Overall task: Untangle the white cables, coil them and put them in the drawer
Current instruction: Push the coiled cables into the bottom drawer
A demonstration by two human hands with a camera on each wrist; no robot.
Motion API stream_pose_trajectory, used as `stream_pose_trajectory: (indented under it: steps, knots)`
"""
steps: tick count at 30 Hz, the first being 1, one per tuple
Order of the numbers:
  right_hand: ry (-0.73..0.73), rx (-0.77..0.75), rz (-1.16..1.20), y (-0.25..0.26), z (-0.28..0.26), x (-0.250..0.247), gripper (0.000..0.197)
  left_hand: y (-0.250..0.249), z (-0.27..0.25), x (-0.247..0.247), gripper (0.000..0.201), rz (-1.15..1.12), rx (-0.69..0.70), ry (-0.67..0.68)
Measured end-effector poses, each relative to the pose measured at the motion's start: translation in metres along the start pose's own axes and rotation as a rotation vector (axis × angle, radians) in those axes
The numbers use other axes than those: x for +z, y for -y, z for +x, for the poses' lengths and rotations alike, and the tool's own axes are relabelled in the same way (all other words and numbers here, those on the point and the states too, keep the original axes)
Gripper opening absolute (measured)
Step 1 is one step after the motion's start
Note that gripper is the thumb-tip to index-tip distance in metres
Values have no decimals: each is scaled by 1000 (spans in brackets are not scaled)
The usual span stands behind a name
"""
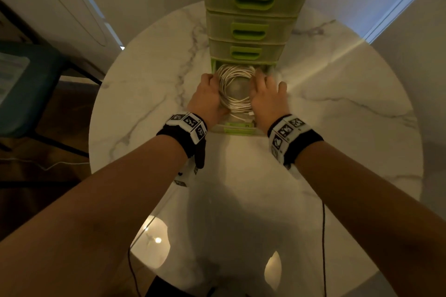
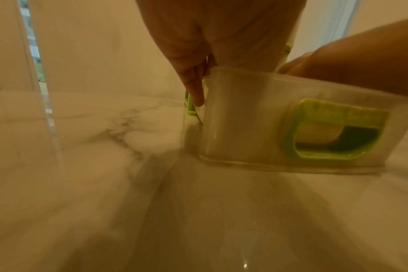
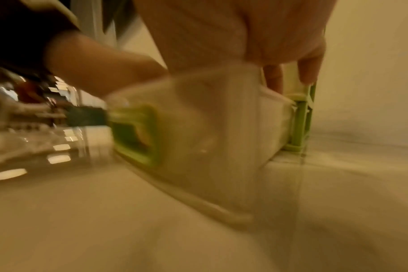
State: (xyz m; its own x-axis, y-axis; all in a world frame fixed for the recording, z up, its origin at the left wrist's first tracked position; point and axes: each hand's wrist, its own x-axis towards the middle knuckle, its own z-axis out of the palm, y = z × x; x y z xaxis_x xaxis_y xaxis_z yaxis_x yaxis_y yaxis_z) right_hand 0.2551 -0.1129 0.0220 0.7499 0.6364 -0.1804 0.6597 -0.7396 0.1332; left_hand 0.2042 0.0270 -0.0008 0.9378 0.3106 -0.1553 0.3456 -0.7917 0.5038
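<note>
Left hand [image 1: 209, 97] down on the left side of the white cable coil [image 1: 235, 87], fingers curled over the loops and the drawer's left wall, so holding the bundle from that side. Right hand [image 1: 266, 97] on the opposite side, fingers reaching down past the right edge of the coil into the drawer; blurry there, so can't really tell whether gripping the cable or just pressing against it. From the left wrist view, one finger [image 2: 195, 88] pointing straight down along the outside corner of the drawer, next to the green frame.

Coil sitting inside the pulled-out bottom drawer [image 1: 237, 128], loops roughly round, a loose end with a plug lying near the front wall. Drawer translucent with a green handle [image 2: 333, 130] on the front, resting on the tabletop, still partly slotted into the green drawer tower [image 1: 251, 14]. Three more drawers above it, all closed, each with the same green handle.

Tower standing toward the far side of a round white marble table [image 1: 144, 108] with grey veining. Marker-covered bands [image 1: 190, 124] strapped on both wrists, thin black wires hanging from them. Dark chair [image 1: 26, 84] off to the left of the table, and a thin white cord lying on the wooden floor [image 1: 60, 164] beneath it.
</note>
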Motion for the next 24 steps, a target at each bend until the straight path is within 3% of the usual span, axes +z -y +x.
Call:
stream_pose_trajectory:
  steps: [5, 10, 12, 14, 15, 16, 24]
  knots:
    - [109, -298, 59, -9, 3, 9, 58, 1, 0, -1, 96, -77, -50, 42]
    - [126, -352, -100, -8, 20, 4, 60, 2, -2, -5, 80, -113, -27, 63]
    - [136, -383, -136, -8, 23, 6, 48, 4, -4, -5, 73, -87, -16, 60]
    - [146, -312, -218, -11, 29, 3, 28, 5, -4, -5, 71, -48, 12, 64]
    - [75, -272, -243, -12, 33, 1, 23, 6, -4, -5, 71, -32, 28, 69]
    - [106, -217, -223, -12, 37, -3, 22, 6, -3, -5, 72, -9, 35, 76]
    - [-23, -111, 21, 0, 34, 6, 39, 7, -3, -5, 74, 22, 31, 81]
